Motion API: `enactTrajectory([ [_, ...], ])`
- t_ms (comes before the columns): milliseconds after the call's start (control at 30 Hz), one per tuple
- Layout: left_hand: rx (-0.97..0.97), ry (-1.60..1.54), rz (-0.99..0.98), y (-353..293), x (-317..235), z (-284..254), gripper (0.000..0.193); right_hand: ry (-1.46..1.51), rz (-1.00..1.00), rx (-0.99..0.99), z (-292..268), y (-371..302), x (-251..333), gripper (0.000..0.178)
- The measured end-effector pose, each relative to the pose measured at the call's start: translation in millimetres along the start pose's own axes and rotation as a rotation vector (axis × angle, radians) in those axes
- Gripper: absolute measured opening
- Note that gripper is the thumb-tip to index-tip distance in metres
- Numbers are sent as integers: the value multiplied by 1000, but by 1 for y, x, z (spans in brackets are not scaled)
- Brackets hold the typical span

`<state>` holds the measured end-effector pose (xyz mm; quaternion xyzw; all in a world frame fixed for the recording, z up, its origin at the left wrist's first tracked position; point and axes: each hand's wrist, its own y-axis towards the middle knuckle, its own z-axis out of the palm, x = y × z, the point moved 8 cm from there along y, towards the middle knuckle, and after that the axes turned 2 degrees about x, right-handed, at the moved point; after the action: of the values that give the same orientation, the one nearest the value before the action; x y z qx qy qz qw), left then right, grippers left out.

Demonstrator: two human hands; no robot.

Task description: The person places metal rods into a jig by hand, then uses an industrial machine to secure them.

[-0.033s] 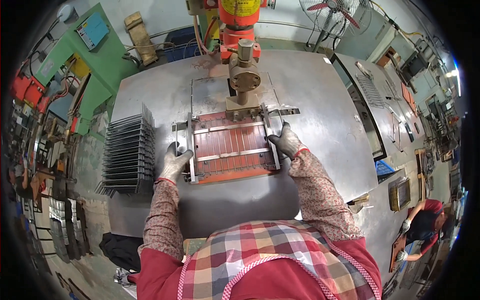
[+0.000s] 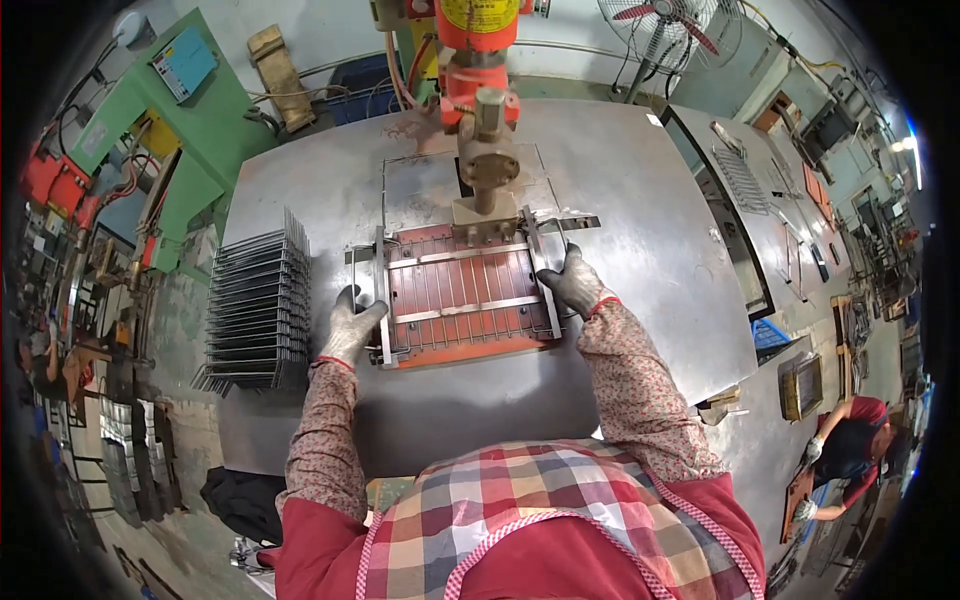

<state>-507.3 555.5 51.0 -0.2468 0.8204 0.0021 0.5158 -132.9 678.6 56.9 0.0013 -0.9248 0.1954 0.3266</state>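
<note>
A wire rack of thin parallel rods lies in a jig with metal side bars and a reddish-brown base plate. My left hand, in a grey-and-white glove, grips the rack's left side, thumb against the jig's bar and fingers round the outer wire. On the opposite side my gloved right hand holds the rack likewise, its thumb by the right bar. Some fingertips are hidden behind the wires. Above the rack's far edge stands the metal head of a red press-like machine; whether it touches the wires I cannot tell.
The jig rests on a broad steel table. Left of it stands a stack of bent wire racks. A green machine rises at the far left, a fan behind. At the lower right, a co-worker handles a brown board.
The machine's metal head has come down slightly toward the rack's far edge. My hands, the rack and the jig stay in place.
</note>
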Motion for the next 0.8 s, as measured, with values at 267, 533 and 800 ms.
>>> enactTrajectory([
  [267,85,-372,-133,1,19,6,71,43,-37,39,1,-2,4,75],
  [533,83,-417,-152,-31,-9,6,64,-93,-77,92,-19,7,0,89],
  [800,-57,-238,-102,-113,38,45,58,-358,-139,-57,-16,-91,-30,66],
])
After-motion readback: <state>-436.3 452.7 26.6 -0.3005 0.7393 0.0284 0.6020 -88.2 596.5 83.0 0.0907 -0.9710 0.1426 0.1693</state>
